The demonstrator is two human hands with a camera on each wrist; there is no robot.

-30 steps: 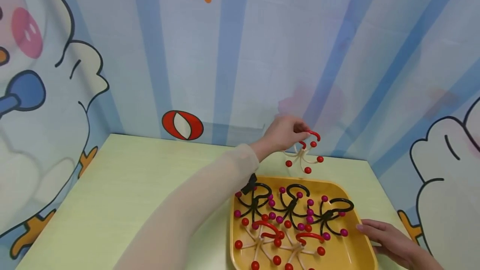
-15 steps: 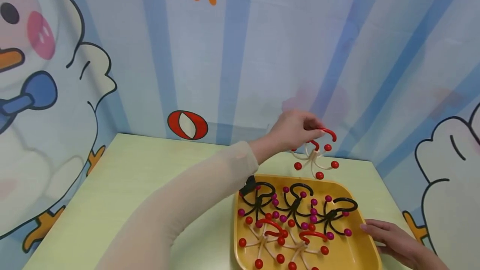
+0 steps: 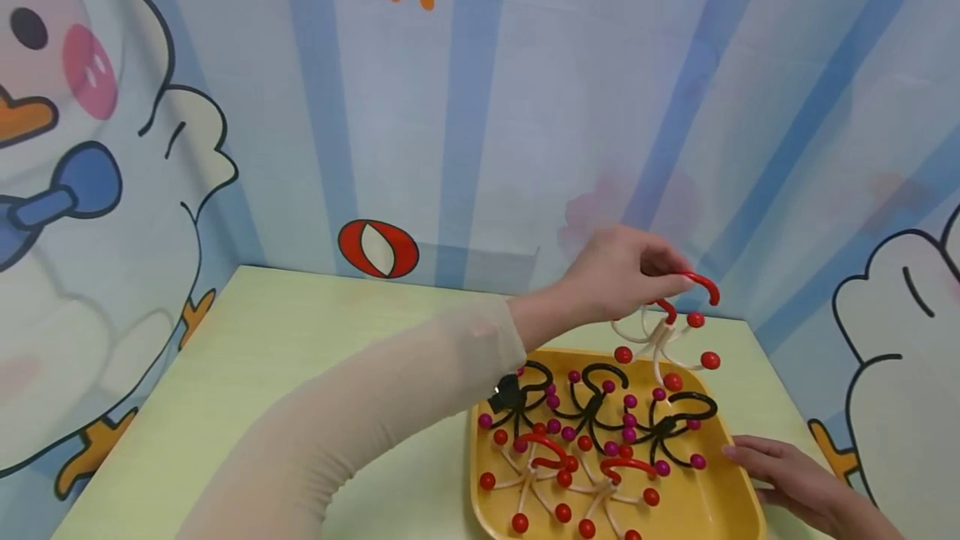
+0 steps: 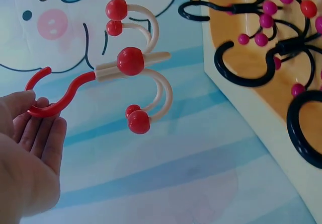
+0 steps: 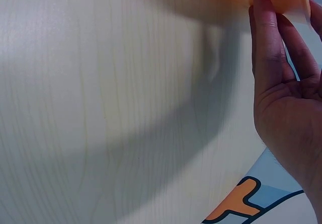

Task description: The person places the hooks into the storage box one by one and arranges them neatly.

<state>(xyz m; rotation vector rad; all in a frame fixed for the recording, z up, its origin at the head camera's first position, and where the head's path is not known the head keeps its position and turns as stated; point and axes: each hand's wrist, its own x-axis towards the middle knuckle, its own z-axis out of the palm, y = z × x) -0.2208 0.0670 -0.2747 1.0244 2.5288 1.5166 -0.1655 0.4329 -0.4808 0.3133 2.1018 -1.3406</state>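
Note:
My left hand (image 3: pixel 626 273) pinches the red hooked handle of a massager (image 4: pixel 133 60) between thumb and fingers. Its cream prongs (image 3: pixel 660 336) with red ball tips hang downward, overlapping the tray's far rim in the head view. In the yellow tray (image 3: pixel 701 515) lie several more massagers: black ones (image 3: pixel 666 426) with magenta balls along the back, and two cream ones, a left one (image 3: pixel 531 473) and a right one (image 3: pixel 606 490), both with red hooks, in front. My right hand (image 3: pixel 795 477) touches the tray's right side with fairly straight fingers; the wrist view shows a fingertip (image 5: pixel 261 5) against the wall.
The pale wood-grain table (image 3: pixel 300 340) carries the tray at its right part. Behind it hangs a blue-striped backdrop (image 3: pixel 510 107) with cartoon ducks on both sides. The left sleeve (image 3: pixel 390 390) crosses the table and covers part of it.
My left hand has carried the massager to the right, then slightly down and nearer, so its balls now overlap the tray's far edge. The right hand keeps its place on the tray.

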